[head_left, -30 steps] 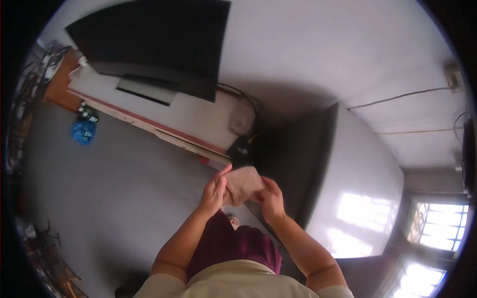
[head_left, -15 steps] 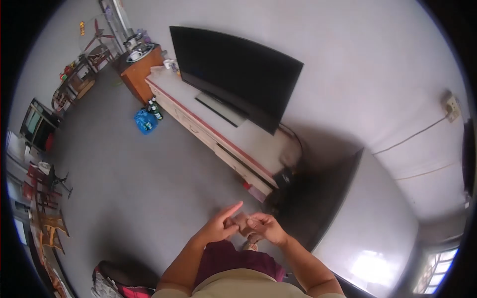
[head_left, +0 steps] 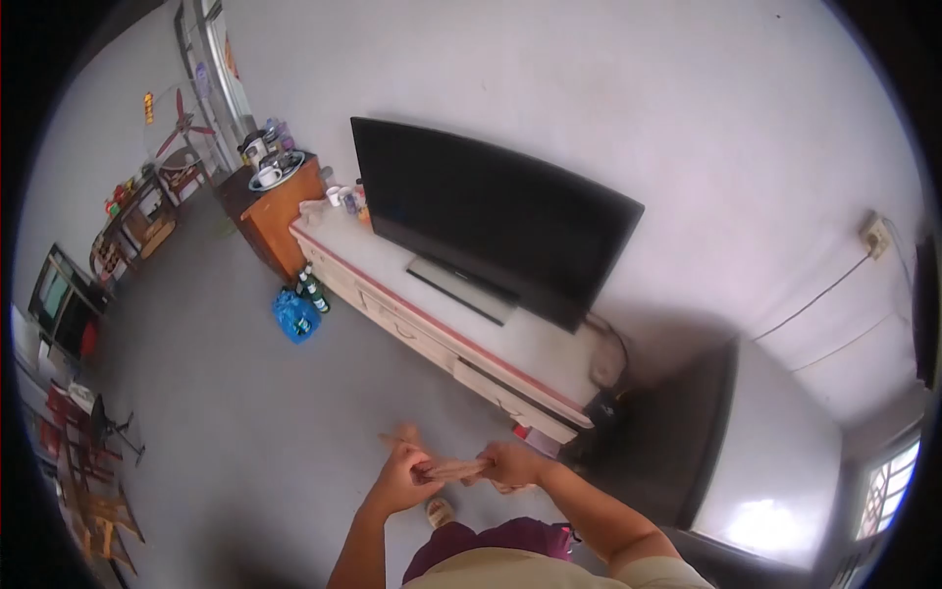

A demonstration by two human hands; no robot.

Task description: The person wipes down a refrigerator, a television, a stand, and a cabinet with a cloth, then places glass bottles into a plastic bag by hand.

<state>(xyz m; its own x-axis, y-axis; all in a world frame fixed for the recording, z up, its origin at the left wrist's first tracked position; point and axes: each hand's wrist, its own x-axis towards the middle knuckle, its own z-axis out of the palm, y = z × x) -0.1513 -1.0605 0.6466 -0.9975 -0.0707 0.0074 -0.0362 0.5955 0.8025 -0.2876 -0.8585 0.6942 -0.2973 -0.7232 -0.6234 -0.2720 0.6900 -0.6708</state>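
A light brown cloth [head_left: 453, 470] is stretched between my two hands, low in the middle of the view. My left hand [head_left: 397, 483] is closed on its left end. At the other end, my right hand [head_left: 512, 465] pinches the cloth between thumb and fingers. A loose part of the cloth hangs beneath my right hand. Behind my left hand is a blurred tan shape that I cannot make out. Below the hands, one sandalled foot [head_left: 441, 511] shows on the grey floor.
A television [head_left: 491, 216] stands on a long low cabinet [head_left: 373, 257]. To the right is a large grey-white appliance [head_left: 775, 461]. A blue bag [head_left: 295, 315] and green bottles [head_left: 314, 291] sit on the floor by a brown cupboard [head_left: 285, 229]. Wooden chairs [head_left: 98, 510] line the left.
The view has swung, showing more of the room. The cloth, spread flat a second ago and bunched half a second ago, is now drawn out sideways, with my hands farther apart than half a second ago.
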